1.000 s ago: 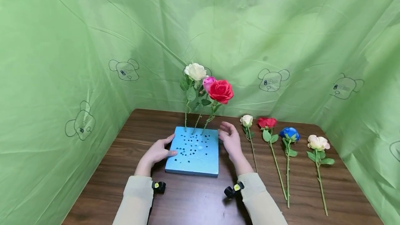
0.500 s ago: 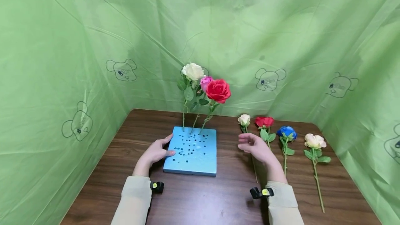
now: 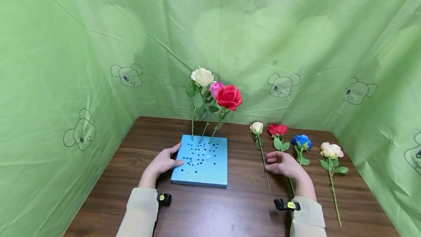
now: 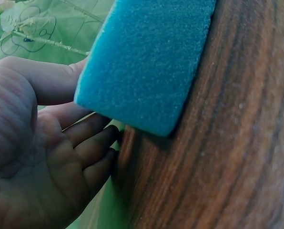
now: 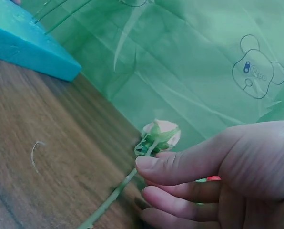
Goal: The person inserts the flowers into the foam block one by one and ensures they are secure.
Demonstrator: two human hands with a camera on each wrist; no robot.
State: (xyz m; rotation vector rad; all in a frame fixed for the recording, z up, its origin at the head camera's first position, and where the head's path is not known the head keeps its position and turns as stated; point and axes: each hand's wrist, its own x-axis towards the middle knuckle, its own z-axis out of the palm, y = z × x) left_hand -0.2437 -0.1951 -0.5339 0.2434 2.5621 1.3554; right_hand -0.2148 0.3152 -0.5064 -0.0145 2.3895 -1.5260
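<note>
From my remote seat, I'm taking the blue foam block (image 3: 213, 175) as the centre of my dial, flat on the dark wooden table (image 3: 210, 215), its top pitted with small dark holes. At nine o'clock, there's the left hand (image 3: 160, 164), gripping the block's edge: thumb on top, fingers along the side. Up at twelve, three roses stand with their stems in the foam: the tall white rose (image 3: 202, 77) leftmost, the magenta rose (image 3: 215, 89) between, the big red rose (image 3: 229, 98) at the right, overlapping the magenta.

Over to three o'clock: the right hand (image 3: 287, 165) hovers with fingers loosely bent, grasping nothing that I can make out. It's right beside the stem of the cream rose (image 3: 256, 128), whose bloom lies at two; whether a fingertip touches that stem, my wrist feed can't settle.

Round from there, blooms towards twelve, stems towards six: the smaller red rose (image 3: 277, 130) and the blue rose (image 3: 301, 142), both partly covered by that hand, then the pale pink rose (image 3: 331, 150), farthest out at three. Behind everything hangs the green curtain (image 3: 230, 39), printed with bear faces.
</note>
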